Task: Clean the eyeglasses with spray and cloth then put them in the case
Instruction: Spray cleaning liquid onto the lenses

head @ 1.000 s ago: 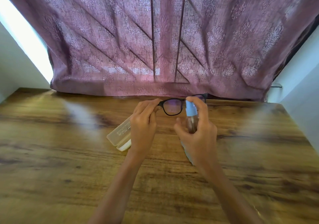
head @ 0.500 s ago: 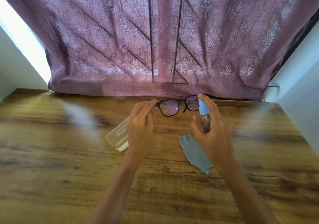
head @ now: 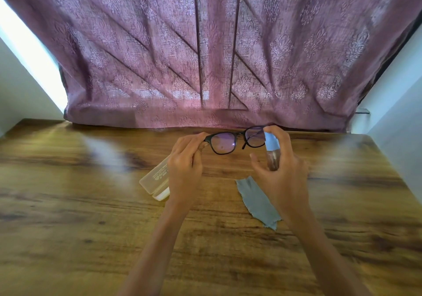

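My left hand (head: 185,166) pinches the left end of the black-framed eyeglasses (head: 225,144) and holds them level above the wooden table (head: 68,204). My right hand (head: 282,172) grips a small spray bottle (head: 272,152) with a light blue top, upright, right beside the glasses' right lens, with the forefinger over its top. A grey-blue cloth (head: 258,202) lies flat on the table below my right hand. The translucent case (head: 155,179) lies on the table behind my left hand, partly hidden by it.
A mauve patterned curtain (head: 210,56) hangs along the table's far edge. White walls (head: 397,104) close in at both sides.
The right hand with the spray bottle has shifted right, from in front of the left lens to the right lens. The cloth beneath has come into view.
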The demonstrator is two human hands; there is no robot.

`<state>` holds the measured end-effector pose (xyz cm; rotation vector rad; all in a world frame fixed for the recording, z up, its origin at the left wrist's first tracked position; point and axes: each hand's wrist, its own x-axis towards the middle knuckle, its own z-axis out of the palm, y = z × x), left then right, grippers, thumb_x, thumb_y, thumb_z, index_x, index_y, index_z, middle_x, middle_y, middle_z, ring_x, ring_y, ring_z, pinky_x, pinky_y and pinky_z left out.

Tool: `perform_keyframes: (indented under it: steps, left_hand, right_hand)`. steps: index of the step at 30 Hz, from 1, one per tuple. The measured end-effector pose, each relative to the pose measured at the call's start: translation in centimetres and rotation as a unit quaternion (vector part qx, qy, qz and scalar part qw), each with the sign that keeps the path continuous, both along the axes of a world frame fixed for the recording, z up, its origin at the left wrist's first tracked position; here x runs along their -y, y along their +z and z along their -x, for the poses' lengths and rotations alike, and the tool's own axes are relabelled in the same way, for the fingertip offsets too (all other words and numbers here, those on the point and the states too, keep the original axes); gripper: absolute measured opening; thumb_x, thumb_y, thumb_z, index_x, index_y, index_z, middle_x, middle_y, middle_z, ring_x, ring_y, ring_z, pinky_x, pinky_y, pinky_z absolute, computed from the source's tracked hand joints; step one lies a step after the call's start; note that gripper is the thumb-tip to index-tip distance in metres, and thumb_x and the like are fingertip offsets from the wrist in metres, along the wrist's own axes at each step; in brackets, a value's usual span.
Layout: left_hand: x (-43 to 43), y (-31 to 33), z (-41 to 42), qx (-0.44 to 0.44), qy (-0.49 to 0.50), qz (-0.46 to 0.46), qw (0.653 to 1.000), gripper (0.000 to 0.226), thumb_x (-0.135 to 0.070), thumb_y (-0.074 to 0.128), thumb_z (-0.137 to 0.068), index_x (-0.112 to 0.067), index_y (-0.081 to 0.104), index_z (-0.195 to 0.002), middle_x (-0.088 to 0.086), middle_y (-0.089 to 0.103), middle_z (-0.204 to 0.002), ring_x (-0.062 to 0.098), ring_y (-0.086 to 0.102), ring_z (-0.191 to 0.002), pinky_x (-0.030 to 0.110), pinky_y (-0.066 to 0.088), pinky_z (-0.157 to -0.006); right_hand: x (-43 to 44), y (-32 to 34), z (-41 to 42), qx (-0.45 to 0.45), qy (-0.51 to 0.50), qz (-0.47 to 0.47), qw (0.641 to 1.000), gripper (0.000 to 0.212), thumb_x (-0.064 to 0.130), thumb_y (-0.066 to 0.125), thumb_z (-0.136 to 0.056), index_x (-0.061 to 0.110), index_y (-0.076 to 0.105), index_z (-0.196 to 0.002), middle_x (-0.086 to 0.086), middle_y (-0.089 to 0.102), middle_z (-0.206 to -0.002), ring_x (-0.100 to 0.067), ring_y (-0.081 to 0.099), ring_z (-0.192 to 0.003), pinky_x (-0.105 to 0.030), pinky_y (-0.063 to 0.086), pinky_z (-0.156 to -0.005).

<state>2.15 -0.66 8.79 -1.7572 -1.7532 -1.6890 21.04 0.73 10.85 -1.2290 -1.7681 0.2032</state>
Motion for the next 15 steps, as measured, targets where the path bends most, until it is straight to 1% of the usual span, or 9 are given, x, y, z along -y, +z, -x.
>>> perform_keyframes:
  steps: [2, 4, 5, 8, 10, 11, 15]
  left_hand:
    - [0.02, 0.08, -0.05, 0.003, 0.001, 0.0, 1.0, 0.034, 0.018, 0.058, -0.082, -0.002, 0.07, -0.106, -0.006, 0.06, -0.095, 0.005, 0.055, -0.091, 0.007, 0.04, -0.083]
    - [0.04, 0.07, -0.04, 0.004, 0.001, 0.0, 1.0, 0.034, 0.018, 0.058, -0.082, -0.002, 0.07, -0.107, -0.006, 0.061, -0.095, 0.004, 0.055, -0.091, 0.007, 0.04, -0.083]
    - [0.04, 0.04, -0.04, 0.005, 0.0, -0.001, 1.0, 0.035, 0.019, 0.057, -0.082, -0.002, 0.07, -0.107, -0.005, 0.062, -0.095, 0.005, 0.055, -0.091, 0.007, 0.041, -0.083]
    - [0.02, -0.05, -0.02, 0.005, 0.0, -0.001, 1.0, 0.034, 0.018, 0.058, -0.082, -0.002, 0.07, -0.106, 0.003, 0.067, -0.093, 0.008, 0.057, -0.091, 0.008, 0.041, -0.083]
    - [-0.03, -0.13, 0.0, 0.002, 0.0, -0.001, 1.0, 0.034, 0.017, 0.058, -0.082, -0.003, 0.07, -0.106, 0.001, 0.067, -0.093, 0.007, 0.057, -0.091, 0.007, 0.04, -0.082]
    - [-0.07, -0.19, 0.04, 0.002, 0.0, -0.001, 1.0, 0.034, 0.017, 0.059, -0.082, -0.004, 0.07, -0.106, -0.001, 0.065, -0.094, 0.006, 0.056, -0.091, 0.008, 0.041, -0.082]
    - [-0.03, -0.5, 0.15, 0.006, -0.006, 0.0, 1.0, 0.037, 0.017, 0.058, -0.082, -0.007, 0.069, -0.108, -0.01, 0.059, -0.096, 0.004, 0.055, -0.091, 0.008, 0.04, -0.083]
  right_hand:
    - [0.24, -0.38, 0.03, -0.022, -0.007, -0.01, 1.0, 0.052, 0.013, 0.069, -0.077, 0.034, 0.048, -0.12, 0.011, 0.033, -0.049, -0.01, 0.044, -0.05, -0.006, 0.035, -0.054]
    - [0.26, -0.63, 0.09, -0.033, -0.008, -0.016, 0.999, 0.054, 0.013, 0.065, -0.074, 0.034, 0.049, -0.12, 0.011, 0.036, -0.049, -0.007, 0.046, -0.05, -0.004, 0.036, -0.057]
    - [0.12, -0.64, 0.06, -0.03, -0.013, -0.012, 0.999, 0.055, 0.013, 0.067, -0.073, 0.035, 0.048, -0.12, 0.01, 0.038, -0.05, -0.008, 0.045, -0.049, -0.004, 0.036, -0.058]
    - [-0.35, -0.5, -0.03, -0.005, -0.012, 0.005, 1.0, 0.058, 0.023, 0.075, -0.077, 0.037, 0.045, -0.125, 0.01, 0.031, -0.053, -0.011, 0.04, -0.048, -0.008, 0.035, -0.052]
    - [-0.35, -0.48, -0.07, -0.005, 0.007, 0.009, 1.0, 0.059, 0.027, 0.076, -0.079, 0.038, 0.044, -0.128, 0.011, 0.031, -0.055, -0.012, 0.041, -0.051, -0.008, 0.036, -0.052]
    - [-0.26, -0.53, -0.05, -0.004, 0.01, 0.006, 1.0, 0.058, 0.026, 0.076, -0.079, 0.037, 0.045, -0.126, 0.011, 0.031, -0.055, -0.012, 0.042, -0.051, -0.008, 0.037, -0.052]
    - [0.24, -0.87, 0.13, -0.026, -0.014, -0.005, 1.0, 0.054, 0.008, 0.071, -0.075, 0.032, 0.05, -0.119, 0.008, 0.034, -0.049, -0.012, 0.041, -0.049, -0.006, 0.036, -0.055]
